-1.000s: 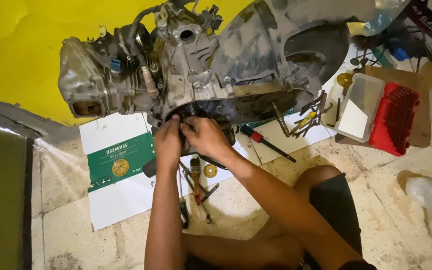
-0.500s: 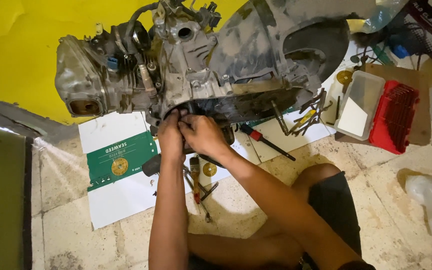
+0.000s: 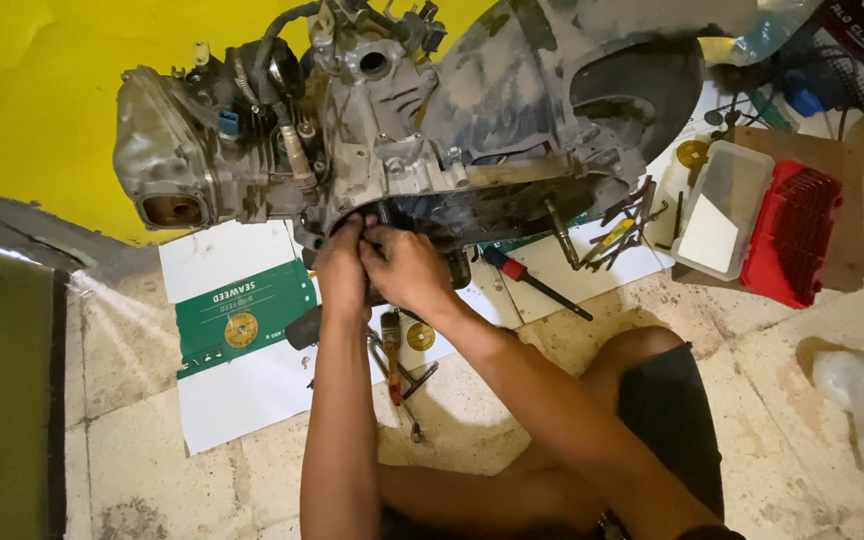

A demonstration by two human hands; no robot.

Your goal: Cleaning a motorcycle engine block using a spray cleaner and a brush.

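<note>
Both hands meet at the lower edge of a grimy grey engine (image 3: 392, 130) that stands on the tiled floor (image 3: 802, 400) against a yellow wall (image 3: 42, 110). The left hand (image 3: 344, 268) and the right hand (image 3: 407, 268) press together, fingers curled into the dark opening under the casing; the fingertips are hidden there, so I cannot tell whether they grip anything. Just below the wrists lie a few loose tools (image 3: 397, 365) and a small gold disc (image 3: 420, 336), leaving little free floor between the forearms and the engine's underside. A white and green sheet (image 3: 237, 330) lies flat to the left, its upper edge tucked under the engine. A red-handled screwdriver (image 3: 537, 285) rests near the right hand, just beside the casing's lower rim. Farther right, a cluster of metal tools (image 3: 617, 235) leans at the engine's edge, and a clear plastic box (image 3: 724, 208) sits touching a red tray (image 3: 794, 232). The person's bent knee (image 3: 642, 350) closes the space on the right; the left side beyond the sheet is more open.
</note>
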